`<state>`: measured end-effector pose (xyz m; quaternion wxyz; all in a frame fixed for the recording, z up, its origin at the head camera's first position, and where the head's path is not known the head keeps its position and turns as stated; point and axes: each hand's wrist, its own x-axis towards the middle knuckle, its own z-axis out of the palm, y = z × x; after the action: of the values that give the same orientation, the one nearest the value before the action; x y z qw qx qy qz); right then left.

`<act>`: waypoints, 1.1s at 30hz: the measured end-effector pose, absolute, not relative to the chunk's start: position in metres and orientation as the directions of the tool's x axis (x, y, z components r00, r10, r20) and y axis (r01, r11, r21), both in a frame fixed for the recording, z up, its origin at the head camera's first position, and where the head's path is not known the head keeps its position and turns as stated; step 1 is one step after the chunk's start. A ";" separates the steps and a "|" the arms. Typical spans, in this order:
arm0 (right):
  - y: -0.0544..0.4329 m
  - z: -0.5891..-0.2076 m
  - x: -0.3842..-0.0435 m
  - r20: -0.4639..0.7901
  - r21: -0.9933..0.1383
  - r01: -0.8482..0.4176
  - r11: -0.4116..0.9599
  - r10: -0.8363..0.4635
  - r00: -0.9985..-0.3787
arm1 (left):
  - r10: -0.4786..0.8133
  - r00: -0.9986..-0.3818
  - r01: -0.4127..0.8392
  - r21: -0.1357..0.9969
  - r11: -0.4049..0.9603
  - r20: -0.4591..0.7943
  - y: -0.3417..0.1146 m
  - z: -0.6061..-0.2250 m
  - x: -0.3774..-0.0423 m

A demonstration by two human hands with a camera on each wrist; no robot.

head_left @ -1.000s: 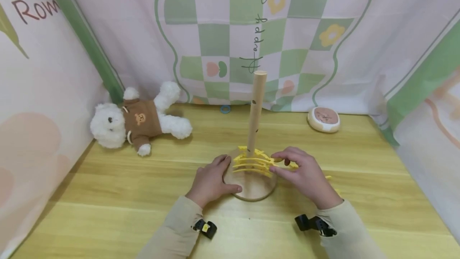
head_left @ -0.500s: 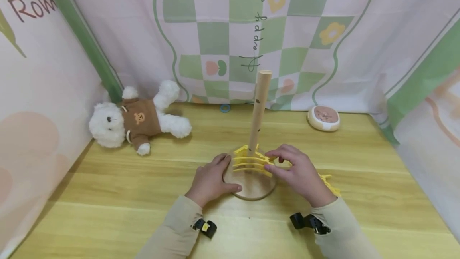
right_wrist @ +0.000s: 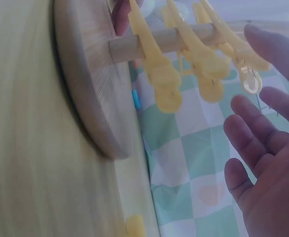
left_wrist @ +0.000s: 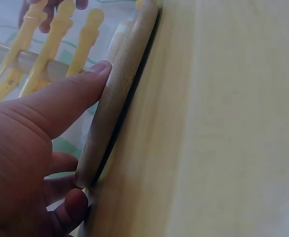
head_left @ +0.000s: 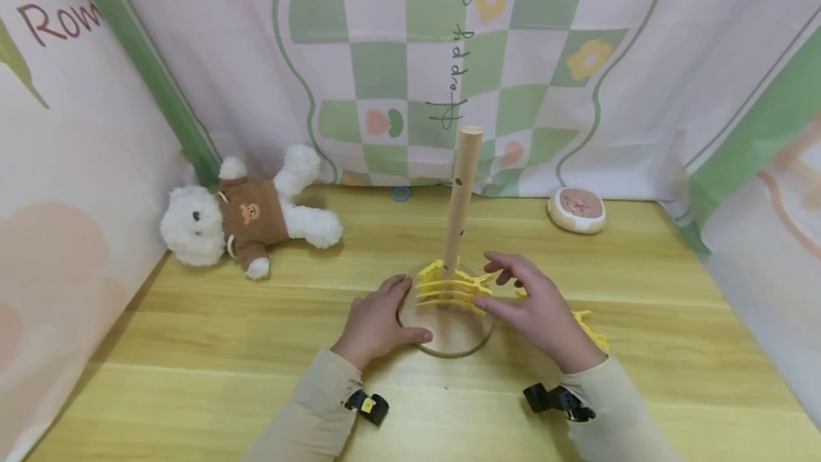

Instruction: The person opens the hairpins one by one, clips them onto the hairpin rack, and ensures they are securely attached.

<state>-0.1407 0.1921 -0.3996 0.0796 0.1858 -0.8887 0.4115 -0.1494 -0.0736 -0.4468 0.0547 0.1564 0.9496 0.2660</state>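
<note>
A round wooden base [head_left: 449, 334] lies on the table, and a tall wooden post [head_left: 463, 191] with dark holes rises from it. Around the post's lower part, several curved yellow plastic pieces [right_wrist: 162, 69] stand in layers one above another. My left hand [head_left: 378, 319] grips the base's left edge, thumb on its top face and fingers along the rim. On the other side, my right hand [head_left: 535, 309] holds nothing; its fingers are spread, with the thumb tip [right_wrist: 263, 37] right at the uppermost yellow piece.
More yellow pieces [head_left: 593, 332] lie on the table beside the right wrist. A white plush toy [head_left: 253, 212] in a brown top lies at the back left. A small blue ring [head_left: 401, 194] and a rounded white device [head_left: 577, 210] lie near the curtain [head_left: 378, 70].
The right hand first moves left with a yellow piece to the stack at the post. Its fingers then part from the piece. The left hand stays on the base.
</note>
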 end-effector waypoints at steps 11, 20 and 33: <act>0.212 -0.406 -0.129 0.323 -0.688 -0.390 0.612 -0.224 -0.920 | 0.320 -0.947 0.260 0.542 0.799 -0.017 -0.073 -0.446 -0.148; 0.231 -0.410 -0.119 0.366 -0.641 -0.395 0.658 -0.191 -0.911 | 0.318 -0.948 0.253 0.574 0.779 -0.013 -0.073 -0.447 -0.147; 0.255 -0.420 -0.104 0.369 -0.588 -0.366 0.721 -0.163 -0.915 | 0.304 -0.952 0.264 0.585 0.767 0.032 -0.076 -0.453 -0.148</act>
<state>-0.1045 0.2547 -0.4204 0.1474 0.1442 -0.9159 0.3444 -0.1477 -0.0756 -0.4528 0.0323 0.1511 0.9393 0.3064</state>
